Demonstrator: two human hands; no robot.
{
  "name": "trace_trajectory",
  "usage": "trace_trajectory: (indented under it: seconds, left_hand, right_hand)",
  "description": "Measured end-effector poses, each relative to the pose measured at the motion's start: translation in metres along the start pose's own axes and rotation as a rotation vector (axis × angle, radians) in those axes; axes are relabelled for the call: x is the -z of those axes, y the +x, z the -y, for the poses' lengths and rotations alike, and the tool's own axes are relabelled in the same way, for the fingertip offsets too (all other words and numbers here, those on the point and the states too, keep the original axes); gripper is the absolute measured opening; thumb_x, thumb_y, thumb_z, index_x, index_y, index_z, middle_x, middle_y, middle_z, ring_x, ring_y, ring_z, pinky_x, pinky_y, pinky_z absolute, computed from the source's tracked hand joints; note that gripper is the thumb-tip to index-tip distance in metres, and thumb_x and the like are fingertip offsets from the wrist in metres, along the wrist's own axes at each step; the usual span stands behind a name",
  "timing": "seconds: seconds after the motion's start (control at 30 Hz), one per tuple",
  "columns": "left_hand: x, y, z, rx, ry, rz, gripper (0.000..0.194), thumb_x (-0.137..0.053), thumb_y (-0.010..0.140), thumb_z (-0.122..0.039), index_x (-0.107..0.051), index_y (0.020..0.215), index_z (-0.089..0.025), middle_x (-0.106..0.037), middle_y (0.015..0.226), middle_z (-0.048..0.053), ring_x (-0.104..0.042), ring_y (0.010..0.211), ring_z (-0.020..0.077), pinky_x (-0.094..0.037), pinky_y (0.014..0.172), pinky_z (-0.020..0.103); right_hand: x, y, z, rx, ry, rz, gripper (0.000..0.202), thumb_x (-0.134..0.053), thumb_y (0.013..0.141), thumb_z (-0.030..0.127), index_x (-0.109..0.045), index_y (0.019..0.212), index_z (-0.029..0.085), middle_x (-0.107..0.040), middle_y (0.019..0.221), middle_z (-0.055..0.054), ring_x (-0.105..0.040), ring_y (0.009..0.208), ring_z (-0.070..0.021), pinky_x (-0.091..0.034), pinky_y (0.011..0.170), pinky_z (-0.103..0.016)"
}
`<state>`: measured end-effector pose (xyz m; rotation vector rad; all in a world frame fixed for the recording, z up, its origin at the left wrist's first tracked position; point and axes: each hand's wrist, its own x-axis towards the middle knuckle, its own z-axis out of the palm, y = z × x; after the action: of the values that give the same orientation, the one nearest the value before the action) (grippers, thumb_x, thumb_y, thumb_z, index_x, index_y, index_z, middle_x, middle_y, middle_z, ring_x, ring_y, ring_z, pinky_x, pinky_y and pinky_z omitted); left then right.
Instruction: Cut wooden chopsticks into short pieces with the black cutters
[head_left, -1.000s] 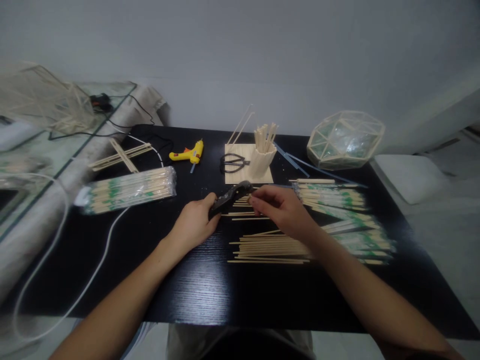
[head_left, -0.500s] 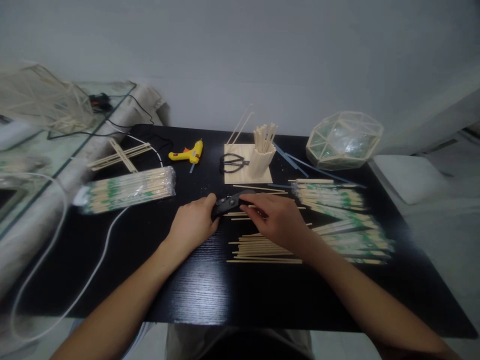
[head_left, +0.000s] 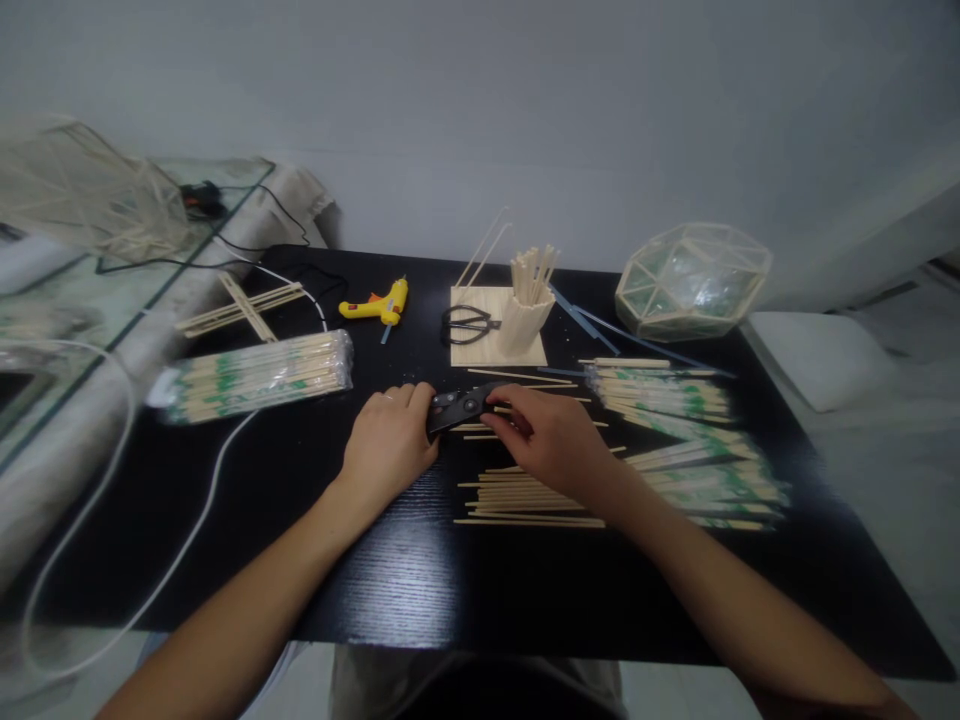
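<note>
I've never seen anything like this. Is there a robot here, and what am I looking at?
There is no robot: these are a person's bare hands, and every picture comes from one camera worn on the head, looking forward and down.

The left hand holds a dark hand tool. The right hand has its fingertips at the tool's other end; whether they pinch something small, I can't tell.

On the black table lie loose thin sticks and wrapped stick bundles, left and right. Farther back are a yellow glue gun, black-handled scissors on a pale board, a cup of upright sticks and a many-sided, see-through shape.
</note>
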<state>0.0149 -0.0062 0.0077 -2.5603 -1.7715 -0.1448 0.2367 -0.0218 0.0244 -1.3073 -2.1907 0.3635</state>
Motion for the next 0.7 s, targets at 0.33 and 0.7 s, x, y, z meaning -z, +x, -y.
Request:
trace_trajectory:
  seconds: [0.33, 0.7]
  left_hand:
    - [-0.002, -0.0007, 0.0021, -0.044, -0.02, -0.095, 0.027, -0.061, 0.089, -0.027, -0.064, 0.113, -0.014, -0.069, 0.104, 0.014, -0.062, 0.098, 0.0348, -0.044, 0.082, 0.045]
    - [0.0001, 0.0008, 0.0036, -0.008, -0.022, -0.075, 0.029, -0.062, 0.089, -0.027, -0.063, 0.116, -0.015, -0.069, 0.108, 0.014, -0.062, 0.101, 0.0344, -0.043, 0.083, 0.045]
  right_hand:
    - [0.0009, 0.0018, -0.0029, 0.024, 0.022, -0.014, 0.011, -0.061, 0.101, 0.02, -0.07, 0.107, 0.019, -0.08, 0.093, -0.004, -0.076, 0.083, -0.0209, -0.05, 0.074, -0.029]
    - [0.0028, 0.0013, -0.0073, 0.046, -0.017, -0.019, 0.013, -0.063, 0.101, 0.022, -0.073, 0.106, 0.017, -0.081, 0.099, -0.007, -0.076, 0.084, -0.0222, -0.052, 0.075, -0.031]
